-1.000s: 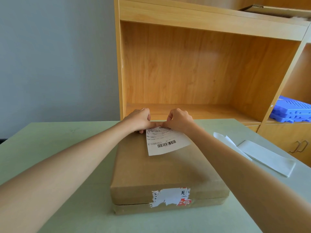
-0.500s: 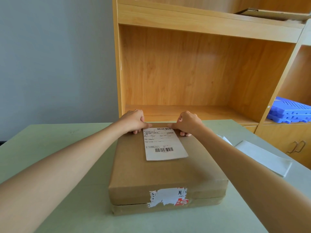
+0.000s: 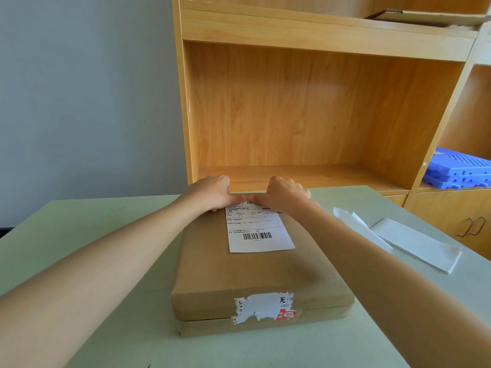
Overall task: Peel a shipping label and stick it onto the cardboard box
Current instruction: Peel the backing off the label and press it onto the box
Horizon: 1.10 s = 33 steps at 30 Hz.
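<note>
Label – thin, limp, tacky-backed, flat on box top, far half; L hand & R hand curled, thumbs pressing far edge, gripping nothing – prob. smooth w/ flat fingers toward near edge.

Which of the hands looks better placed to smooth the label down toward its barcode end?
Probably the left hand: its forearm lies clear beside the shipping label, while the right hand has its forearm slanting across the label's near right corner.

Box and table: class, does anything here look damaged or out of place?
Yes. A torn old sticker straddles the seam on the box's near side, edges ragged. Loose white backing paper lies on the table, right of the box.
</note>
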Motion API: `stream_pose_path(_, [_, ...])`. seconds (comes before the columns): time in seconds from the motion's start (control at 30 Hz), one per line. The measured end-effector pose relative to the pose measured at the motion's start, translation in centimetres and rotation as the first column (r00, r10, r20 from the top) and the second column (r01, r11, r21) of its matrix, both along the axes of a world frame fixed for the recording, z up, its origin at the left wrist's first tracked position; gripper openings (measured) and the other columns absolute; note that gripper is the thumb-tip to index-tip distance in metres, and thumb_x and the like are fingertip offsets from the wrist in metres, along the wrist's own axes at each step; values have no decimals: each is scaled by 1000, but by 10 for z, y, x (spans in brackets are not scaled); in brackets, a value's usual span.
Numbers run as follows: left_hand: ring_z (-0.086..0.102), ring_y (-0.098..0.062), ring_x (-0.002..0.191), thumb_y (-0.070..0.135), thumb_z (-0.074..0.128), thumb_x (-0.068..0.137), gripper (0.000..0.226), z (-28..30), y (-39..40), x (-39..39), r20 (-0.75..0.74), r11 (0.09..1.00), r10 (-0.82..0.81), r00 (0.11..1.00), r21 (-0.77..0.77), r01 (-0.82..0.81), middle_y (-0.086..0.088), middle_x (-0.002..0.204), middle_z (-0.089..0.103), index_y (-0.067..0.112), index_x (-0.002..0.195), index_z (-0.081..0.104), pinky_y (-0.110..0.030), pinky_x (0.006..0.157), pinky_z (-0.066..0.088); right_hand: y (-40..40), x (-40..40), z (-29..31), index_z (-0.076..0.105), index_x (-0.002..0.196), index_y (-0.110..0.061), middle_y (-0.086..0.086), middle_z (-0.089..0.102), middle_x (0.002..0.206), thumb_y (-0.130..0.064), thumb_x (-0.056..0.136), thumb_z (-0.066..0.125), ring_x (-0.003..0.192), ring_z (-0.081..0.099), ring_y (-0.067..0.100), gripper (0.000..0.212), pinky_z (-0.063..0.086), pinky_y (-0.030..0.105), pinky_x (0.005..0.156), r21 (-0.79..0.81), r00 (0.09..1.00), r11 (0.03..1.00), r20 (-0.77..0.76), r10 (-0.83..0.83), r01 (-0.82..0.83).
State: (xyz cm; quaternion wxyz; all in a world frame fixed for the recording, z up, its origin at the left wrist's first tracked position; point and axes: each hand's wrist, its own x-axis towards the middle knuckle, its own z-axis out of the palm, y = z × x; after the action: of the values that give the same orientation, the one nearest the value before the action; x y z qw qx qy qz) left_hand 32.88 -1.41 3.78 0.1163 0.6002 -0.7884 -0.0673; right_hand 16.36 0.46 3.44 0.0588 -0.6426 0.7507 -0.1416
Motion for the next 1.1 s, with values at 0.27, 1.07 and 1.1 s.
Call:
stream_pose_path(0.27, [62,-23,86,57,58,88,37,-6,16,-1,23,960,-82,996,-265,85,2,86,65,22,99,55,-35,69,48,16,0,6,52,125,-16,4,61,120,-80,70,59,113,58,27,84,40,36,82,18,998,998,-8,55,-54])
stream_pose_path(1.07, [35,-23,139,72,51,85,73,17,80,3,244,967,-252,937,96,235,4,149,39,31,143,34,-43,101,39,77,-5,41,59,116,-6,6,61,86,-50,73,80,77,57,18,65,47,21,66,352,953,887,66,295,-298])
stream_pose_path(1.1, [34,-23,140,73,51,84,75,17,83,3,244,965,-258,935,113,237,4,150,39,31,144,33,-44,104,39,79,-4,42,58,121,-4,5,62,87,-49,73,81,77,58,17,69,49,21,66,357,952,884,66,300,-303])
